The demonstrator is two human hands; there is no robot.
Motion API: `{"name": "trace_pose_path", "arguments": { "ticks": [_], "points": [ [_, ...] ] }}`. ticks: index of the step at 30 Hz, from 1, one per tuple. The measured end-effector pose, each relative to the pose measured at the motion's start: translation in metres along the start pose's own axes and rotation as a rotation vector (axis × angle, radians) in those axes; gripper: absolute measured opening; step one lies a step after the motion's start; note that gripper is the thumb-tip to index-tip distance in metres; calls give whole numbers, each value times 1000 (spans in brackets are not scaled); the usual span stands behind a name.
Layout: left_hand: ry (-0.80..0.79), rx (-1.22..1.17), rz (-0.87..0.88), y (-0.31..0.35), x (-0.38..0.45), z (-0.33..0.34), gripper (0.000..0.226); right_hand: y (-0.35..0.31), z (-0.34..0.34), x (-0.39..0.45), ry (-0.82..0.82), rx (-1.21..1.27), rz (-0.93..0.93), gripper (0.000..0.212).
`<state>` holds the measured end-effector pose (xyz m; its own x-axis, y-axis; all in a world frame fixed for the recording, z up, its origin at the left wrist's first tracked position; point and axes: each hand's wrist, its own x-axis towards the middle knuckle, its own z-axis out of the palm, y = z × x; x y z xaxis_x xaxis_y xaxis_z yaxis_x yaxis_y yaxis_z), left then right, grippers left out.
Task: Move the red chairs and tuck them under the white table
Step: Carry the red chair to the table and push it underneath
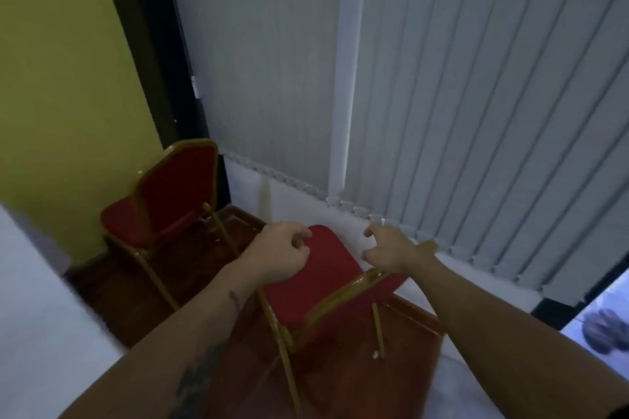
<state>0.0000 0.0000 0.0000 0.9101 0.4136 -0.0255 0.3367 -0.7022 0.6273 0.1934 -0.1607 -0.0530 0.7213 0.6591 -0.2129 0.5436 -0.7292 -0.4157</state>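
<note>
My left hand (284,253) curls its grip on the near red chair (316,277) at the seat's edge — my right hand (391,250) hovers beside it, fingers apart, holding nothing. A second red chair (163,201) stands by the yellow wall (58,78); the white bench (30,316) lies at my left.

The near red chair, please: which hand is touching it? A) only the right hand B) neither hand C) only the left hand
C: the left hand curls over the near red chair at its upper edge, while the right hand hovers open beside it, fingers spread against the pale wall behind.
</note>
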Motion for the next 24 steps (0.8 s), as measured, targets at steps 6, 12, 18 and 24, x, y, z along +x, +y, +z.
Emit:
{"name": "trace_pose_path", "arguments": {
  "ticks": [6, 12, 18, 24],
  "points": [
    [-176, 97, -21, 32, 41, 73, 43, 49, -1, 5, 35, -60, 139, 54],
    [-441, 168, -136, 29, 67, 125, 46, 68, 18, 14, 115, 256, 196, 49],
    [-471, 245, -219, -1, 74, 147, 35, 63, 33, 22, 116, 216, 225, 22],
    [-479, 157, -226, -18, 80, 157, 33, 50, 41, 31, 195, 371, 479, 104]
  ]
}}
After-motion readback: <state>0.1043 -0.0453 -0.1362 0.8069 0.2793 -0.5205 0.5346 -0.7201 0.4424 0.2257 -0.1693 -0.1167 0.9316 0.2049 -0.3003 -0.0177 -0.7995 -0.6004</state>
